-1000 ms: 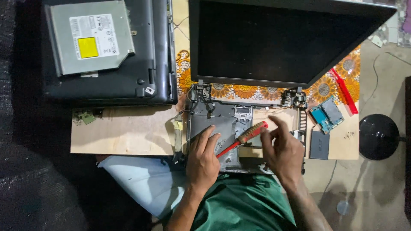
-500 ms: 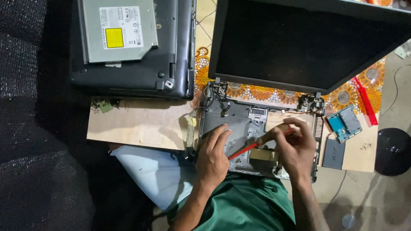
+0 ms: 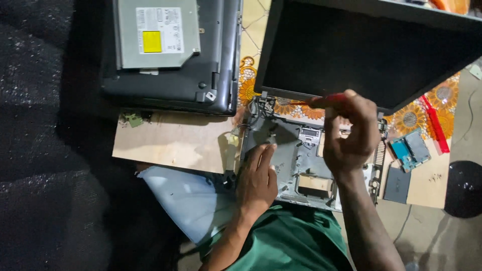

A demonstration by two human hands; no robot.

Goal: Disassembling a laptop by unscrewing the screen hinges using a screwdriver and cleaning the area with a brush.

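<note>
Where the work stood: the stripped laptop base (image 3: 301, 165) lay open on the board (image 3: 170, 143), and I judged the step to be work with the driver at the rear edge, near the hinge (image 3: 263, 103).
Right hand (image 3: 351, 133): raised over the base, fingers curled shut around a red screwdriver (image 3: 329, 100).
Screwdriver: roughly level, just under the lower edge of the lid (image 3: 371, 50), its shaft pointing left toward the hinge; I could not tell whether the tip touched anything.
Left hand (image 3: 257, 178): flat and loosely open, holding nothing, fingertips resting on the base's left part, apparently steadying it.
Lid: upright and dark, joined to the base at the back.
Base: bare metal frame with slots and a small pale block near the front edge, close to the person's green shirt.
Next move, as I judged it: the tip had to be seated squarely on its target by the hinge before any turn, with the left hand pressing the base so it would not slide on the board.
Care needed: loose wires lay by the hinge, close to the shaft's line.
Nearby: a second laptop (image 3: 170, 85) upside down at the rear left with a grey drive (image 3: 158, 32) on it; blue parts (image 3: 410, 150) on the board to the right.
</note>
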